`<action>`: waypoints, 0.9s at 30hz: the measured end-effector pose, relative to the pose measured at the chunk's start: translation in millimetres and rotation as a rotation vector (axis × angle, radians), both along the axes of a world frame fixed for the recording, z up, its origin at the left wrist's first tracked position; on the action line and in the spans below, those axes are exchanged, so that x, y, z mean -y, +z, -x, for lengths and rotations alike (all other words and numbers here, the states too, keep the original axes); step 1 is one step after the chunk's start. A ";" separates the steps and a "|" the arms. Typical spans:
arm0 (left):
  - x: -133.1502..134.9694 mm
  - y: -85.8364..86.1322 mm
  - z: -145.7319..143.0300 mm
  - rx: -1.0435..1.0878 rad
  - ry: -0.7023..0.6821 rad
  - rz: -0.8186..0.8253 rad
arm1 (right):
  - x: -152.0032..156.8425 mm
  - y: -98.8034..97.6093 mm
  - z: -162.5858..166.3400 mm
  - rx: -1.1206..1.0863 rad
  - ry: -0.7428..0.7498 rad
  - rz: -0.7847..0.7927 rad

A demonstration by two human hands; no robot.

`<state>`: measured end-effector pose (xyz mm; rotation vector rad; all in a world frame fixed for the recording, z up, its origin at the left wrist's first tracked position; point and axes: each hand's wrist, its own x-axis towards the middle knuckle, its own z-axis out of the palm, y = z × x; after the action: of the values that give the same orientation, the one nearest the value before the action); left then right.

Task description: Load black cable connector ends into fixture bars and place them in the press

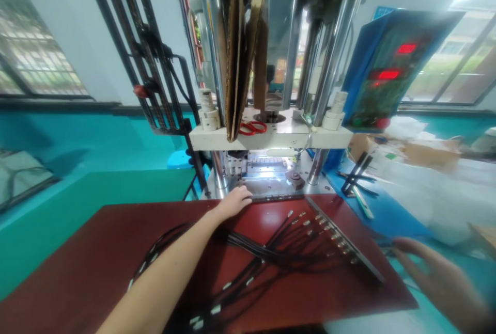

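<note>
My left hand (233,203) lies at the front edge of the press bed (267,187), fingers loosely extended. Its fingertips are at the left end of a dark strip (279,197) along that edge; whether they touch it I cannot tell. Below my left forearm, a bundle of black cables (267,254) with metal ends is spread over the dark red board (310,292). Several cable ends lie along a metal bar (349,243) set at a slant. Off the board's right edge is my right hand (430,272), smeared by motion, near something thin that I cannot make out.
Steel columns (323,60) carry a white press plate (271,140), with red-handled scissors (252,127) and cardboard (236,55) on it. A blue control box (395,70) with red displays stands right. Pliers-like tools (356,176) and a cutter (363,204) lie on a blue surface.
</note>
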<state>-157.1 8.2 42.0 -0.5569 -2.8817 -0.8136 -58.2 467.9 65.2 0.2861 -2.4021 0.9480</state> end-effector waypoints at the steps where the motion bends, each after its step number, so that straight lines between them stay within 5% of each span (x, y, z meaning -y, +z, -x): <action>1: 1.8 0.7 2.2 0.041 -0.001 -0.044 | 25.9 5.7 10.6 0.073 0.054 -0.053; 6: 10.2 9.1 -1.4 0.257 0.063 -0.241 | 160.2 20.0 66.8 0.432 0.397 0.151; 10: 7.0 14.9 -19.8 0.585 0.002 -0.387 | 208.4 9.5 93.8 0.799 0.411 0.461; 13: -8.1 16.8 -36.4 0.870 -0.035 -0.633 | 211.0 4.3 95.4 0.843 0.409 0.511; 17: -40.5 29.2 -64.5 0.743 0.057 -0.754 | 197.1 10.0 77.9 0.887 0.430 0.586; 23: -92.8 63.0 -111.2 0.252 -0.028 -0.368 | 166.6 26.3 29.2 0.747 0.597 1.146; 27: -140.4 65.5 -130.2 0.149 -0.066 -0.114 | 128.2 23.2 -3.1 0.589 0.555 1.317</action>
<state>-26.8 148.6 107.5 -0.6054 -2.9388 -1.0648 -55.1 339.8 88.4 0.1516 -1.5562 2.8852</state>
